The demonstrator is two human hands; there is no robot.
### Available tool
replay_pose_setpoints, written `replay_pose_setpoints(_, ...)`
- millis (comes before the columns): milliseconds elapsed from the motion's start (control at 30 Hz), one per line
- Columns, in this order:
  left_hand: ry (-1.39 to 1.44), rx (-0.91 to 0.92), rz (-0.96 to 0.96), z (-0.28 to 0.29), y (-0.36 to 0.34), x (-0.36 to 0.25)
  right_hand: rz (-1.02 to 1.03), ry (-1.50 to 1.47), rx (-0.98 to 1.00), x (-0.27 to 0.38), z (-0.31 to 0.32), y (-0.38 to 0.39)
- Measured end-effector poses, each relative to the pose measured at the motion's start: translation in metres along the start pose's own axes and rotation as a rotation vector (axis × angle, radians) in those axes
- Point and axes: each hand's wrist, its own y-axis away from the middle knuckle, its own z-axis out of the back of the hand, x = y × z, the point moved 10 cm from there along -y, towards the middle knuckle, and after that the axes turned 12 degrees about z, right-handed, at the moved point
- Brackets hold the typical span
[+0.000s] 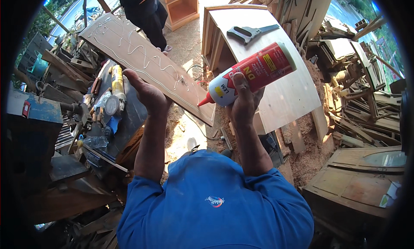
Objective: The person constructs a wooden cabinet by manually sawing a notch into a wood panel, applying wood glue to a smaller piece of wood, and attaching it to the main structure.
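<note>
My left hand [150,92] grips the lower edge of a long flat wooden board [125,46], which slants up to the far left. White glue lies on its face in wavy lines and along its edges. Closed around a red and white glue bottle [266,67], my right hand [245,101] holds it tilted, its red nozzle pointing down to the left. The nozzle tip is at the board's near right end; whether it touches the wood I cannot tell.
A handsaw [251,32] lies on a curved pale panel [286,85] over a wooden cabinet at right. On the left, a cluttered dark bench [131,115] carries a yellow tube [117,79] and a plastic bottle [95,141]. Another person [144,16] stands beyond the board. Scrap wood [379,124] is piled at right.
</note>
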Motion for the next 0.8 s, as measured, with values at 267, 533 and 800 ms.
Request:
replay_pose_setpoints(267,0.069,-0.066,0.034,0.010,0.001,-0.006,-0.003,0.136,-0.026,-0.002,0.023,-0.009)
replay_pose_setpoints(533,0.054,-0.099,0.009,0.021,-0.002,-0.012,0.055,0.178,-0.049,0.007,0.033,-0.008)
replay_pose_setpoints(800,0.056,-0.021,0.049,0.014,0.003,-0.001,0.043,0.158,0.008,0.004,0.027,-0.012)
